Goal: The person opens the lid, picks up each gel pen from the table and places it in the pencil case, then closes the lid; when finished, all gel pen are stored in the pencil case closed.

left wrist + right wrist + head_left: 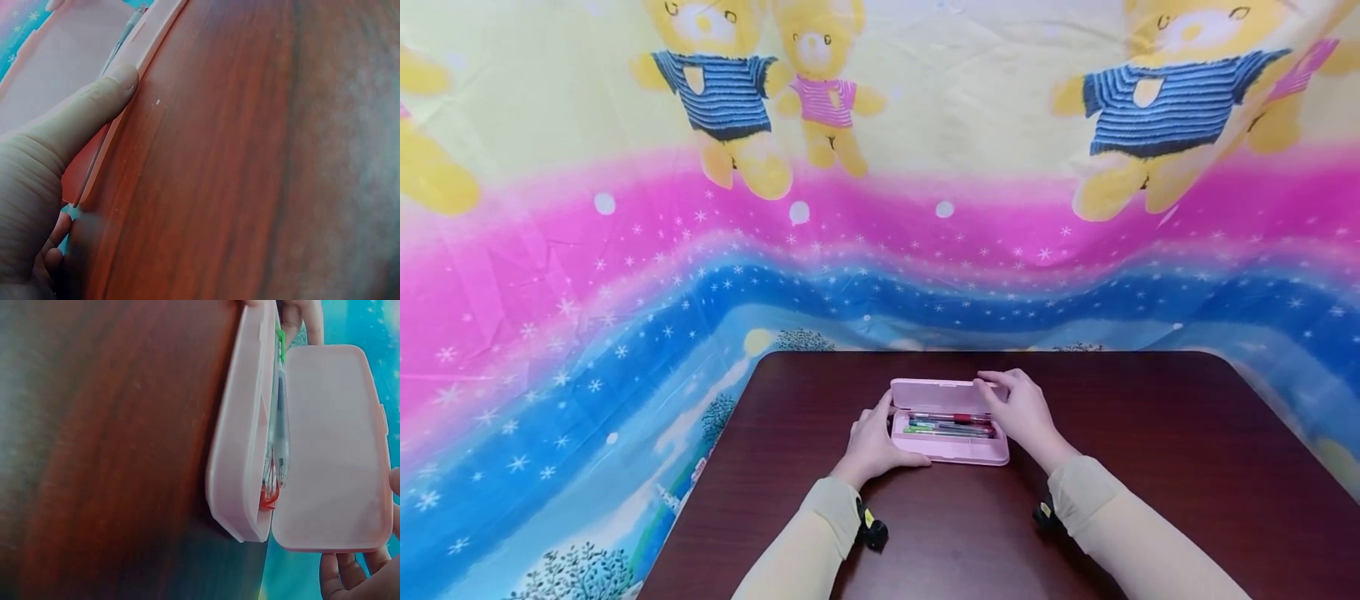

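On the left, the person's left hand [874, 440] rests against the left end of a pink plastic pencil case [950, 446] that lies open near the middle of a dark wooden table [1150, 467]; in the left wrist view the thumb [94, 106] lies along the tray's front rim while the other fingers curl behind the end, so the hand grips that end rather than lying flat. In the tray sit several pens [951, 425], side by side and parallel to its length, with green and red parts showing. Behind them the hinged lid [942, 395] stands tilted up and back. On the right, the right hand [1019, 410] holds the lid's right end, its fingertips [350, 569] curled around the edge in the right wrist view. The case looks like light, stiff, thin-walled plastic with a smooth and probably slippery surface, so it would likely slide on the table unless one end is steadied. The short ends and the lid's free edge seem the best places to hold; the hinge looks the weakest part, and the loose pens could roll if the tray tips.
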